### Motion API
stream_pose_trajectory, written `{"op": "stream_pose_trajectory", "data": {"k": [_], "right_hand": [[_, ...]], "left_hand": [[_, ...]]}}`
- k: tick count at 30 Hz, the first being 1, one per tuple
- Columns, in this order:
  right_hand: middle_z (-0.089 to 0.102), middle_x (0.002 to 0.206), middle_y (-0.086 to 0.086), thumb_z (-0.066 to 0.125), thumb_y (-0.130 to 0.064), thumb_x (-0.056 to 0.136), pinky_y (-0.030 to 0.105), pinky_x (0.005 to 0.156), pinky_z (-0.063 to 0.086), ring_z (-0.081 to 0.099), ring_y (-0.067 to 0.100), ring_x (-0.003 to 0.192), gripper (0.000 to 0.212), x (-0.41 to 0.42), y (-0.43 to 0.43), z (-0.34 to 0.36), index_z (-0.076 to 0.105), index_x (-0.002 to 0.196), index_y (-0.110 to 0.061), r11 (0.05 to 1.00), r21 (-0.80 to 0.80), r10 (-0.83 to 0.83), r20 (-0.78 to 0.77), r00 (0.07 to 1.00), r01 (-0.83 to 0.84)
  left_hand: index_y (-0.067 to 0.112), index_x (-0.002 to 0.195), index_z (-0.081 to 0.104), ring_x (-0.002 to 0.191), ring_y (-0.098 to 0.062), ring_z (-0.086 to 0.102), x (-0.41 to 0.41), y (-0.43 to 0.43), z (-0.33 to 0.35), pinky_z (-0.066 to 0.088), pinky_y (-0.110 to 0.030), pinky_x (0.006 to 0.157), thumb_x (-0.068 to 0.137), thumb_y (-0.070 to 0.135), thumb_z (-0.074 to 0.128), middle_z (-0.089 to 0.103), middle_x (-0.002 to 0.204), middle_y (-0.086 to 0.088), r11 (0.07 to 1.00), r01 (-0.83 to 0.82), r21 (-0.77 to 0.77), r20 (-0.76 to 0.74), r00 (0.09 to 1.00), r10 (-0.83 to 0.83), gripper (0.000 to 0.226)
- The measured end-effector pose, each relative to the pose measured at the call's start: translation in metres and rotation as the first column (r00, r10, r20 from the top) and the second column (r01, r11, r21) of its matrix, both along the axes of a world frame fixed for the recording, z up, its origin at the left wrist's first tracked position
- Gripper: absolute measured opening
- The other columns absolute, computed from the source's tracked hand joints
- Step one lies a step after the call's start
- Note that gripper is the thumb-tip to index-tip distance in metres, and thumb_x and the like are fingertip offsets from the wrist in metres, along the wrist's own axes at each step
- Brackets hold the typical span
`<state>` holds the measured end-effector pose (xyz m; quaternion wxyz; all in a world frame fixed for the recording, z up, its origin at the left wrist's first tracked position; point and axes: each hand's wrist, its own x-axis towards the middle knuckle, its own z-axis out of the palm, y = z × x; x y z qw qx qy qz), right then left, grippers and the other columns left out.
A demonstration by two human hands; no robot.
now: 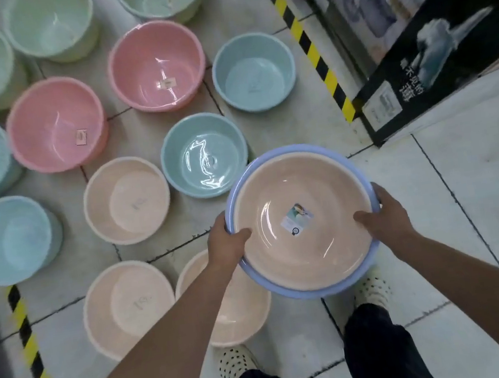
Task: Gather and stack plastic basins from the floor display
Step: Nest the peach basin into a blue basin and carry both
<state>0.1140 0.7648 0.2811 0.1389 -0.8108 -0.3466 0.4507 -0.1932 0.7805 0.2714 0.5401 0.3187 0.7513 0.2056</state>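
Pale tiled floor (466, 190); pastel plastic basins (157, 67) spread out.
I note left hand (227, 243) and right hand (383, 218), fingers (221, 223) curled, gripping a round peach plastic basin (308, 254) nested in a round blue plastic basin (320, 291).

bare forearms, dark trousers (379, 346), perforated cream clogs (372, 291)

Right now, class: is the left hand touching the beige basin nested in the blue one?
Touching. Head view: the left hand grips the rim, thumb lying inside the beige basin.
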Motion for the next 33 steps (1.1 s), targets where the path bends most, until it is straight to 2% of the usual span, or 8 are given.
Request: {"op": "stream_pose_trajectory", "data": {"k": [3,9,13,19,25,29,31,33], "right_hand": [[0.059,0.131,0.007,0.070,-0.015,0.085,0.049,0.094,0.050,0.056,0.034,0.114,0.068,0.005,0.034,-0.011,0.042,0.146,-0.027,0.998,-0.041,0.051,-0.011,0.999,-0.051],[0.056,0.117,0.001,0.070,-0.013,0.084,0.041,0.086,0.048,0.052,0.026,0.104,0.069,0.021,0.093,-0.064,0.044,0.146,-0.025,0.987,-0.072,0.140,-0.036,0.989,-0.143],[0.054,0.115,0.001,0.071,-0.012,0.084,0.037,0.087,0.045,0.051,0.024,0.105,0.067,0.033,0.127,-0.104,0.044,0.145,-0.022,0.977,-0.100,0.187,-0.044,0.981,-0.191],[0.058,0.108,0.004,0.070,-0.010,0.082,0.036,0.078,0.042,0.054,0.029,0.100,0.049,0.044,0.153,-0.163,0.055,0.128,-0.017,0.951,-0.129,0.276,-0.052,0.960,-0.281],[0.062,0.116,0.012,0.074,-0.008,0.078,0.037,0.079,0.046,0.058,0.033,0.102,0.053,0.048,0.156,-0.204,0.056,0.128,-0.014,0.928,-0.156,0.333,-0.066,0.941,-0.339],[0.061,0.119,0.013,0.076,-0.010,0.077,0.039,0.083,0.048,0.059,0.034,0.106,0.063,0.047,0.152,-0.229,0.053,0.135,-0.013,0.918,-0.177,0.354,-0.036,0.935,-0.354],[0.060,0.113,0.012,0.075,-0.006,0.078,0.037,0.080,0.046,0.058,0.030,0.101,0.059,0.046,0.148,-0.238,0.053,0.133,-0.008,0.922,-0.181,0.344,-0.016,0.939,-0.341],[0.062,0.110,0.014,0.073,-0.006,0.078,0.034,0.075,0.045,0.060,0.033,0.098,0.053,0.046,0.141,-0.248,0.056,0.128,-0.010,0.933,-0.173,0.321,0.003,0.947,-0.316]], "left_hand": [[0.022,0.108,0.058,0.086,-0.022,0.063,0.007,0.021,-0.011,0.047,-0.028,0.075,0.080,0.005,0.074,0.067,0.097,-0.002,0.997,-0.057,-0.047,-0.025,0.998,0.055,0.036],[0.012,0.111,0.066,0.090,-0.028,0.064,0.031,0.061,-0.060,0.048,-0.030,0.077,0.076,0.004,0.074,0.070,0.100,-0.010,0.992,-0.111,-0.067,-0.129,0.986,0.101,0.036],[0.015,0.108,0.065,0.092,-0.031,0.065,0.048,0.072,-0.098,0.052,-0.037,0.083,0.075,0.003,0.073,0.070,0.102,-0.014,0.977,-0.190,-0.097,-0.151,0.973,0.175,0.036],[0.013,0.097,0.064,0.081,-0.028,0.063,0.058,0.076,-0.149,0.046,-0.027,0.066,0.075,0.003,0.073,0.069,0.093,-0.012,0.960,-0.235,-0.154,-0.182,0.962,0.206,0.026],[0.002,0.102,0.067,0.075,-0.026,0.060,0.067,0.070,-0.190,0.046,-0.021,0.059,0.075,0.000,0.069,0.069,0.095,-0.019,0.939,-0.276,-0.207,-0.203,0.951,0.235,0.028],[0.013,0.102,0.067,0.081,-0.031,0.065,0.067,0.062,-0.225,0.056,-0.036,0.077,0.060,0.022,0.067,0.063,0.108,-0.022,0.941,-0.264,-0.211,-0.239,0.948,0.212,0.043],[0.018,0.102,0.067,0.085,-0.032,0.066,0.067,0.055,-0.249,0.057,-0.043,0.084,0.057,0.024,0.063,0.063,0.109,-0.020,0.940,-0.268,-0.210,-0.240,0.946,0.216,0.046],[0.019,0.102,0.066,0.088,-0.032,0.066,0.073,0.057,-0.244,0.057,-0.043,0.082,0.060,0.019,0.063,0.065,0.106,-0.016,0.941,-0.280,-0.190,-0.244,0.942,0.231,0.041]]}}
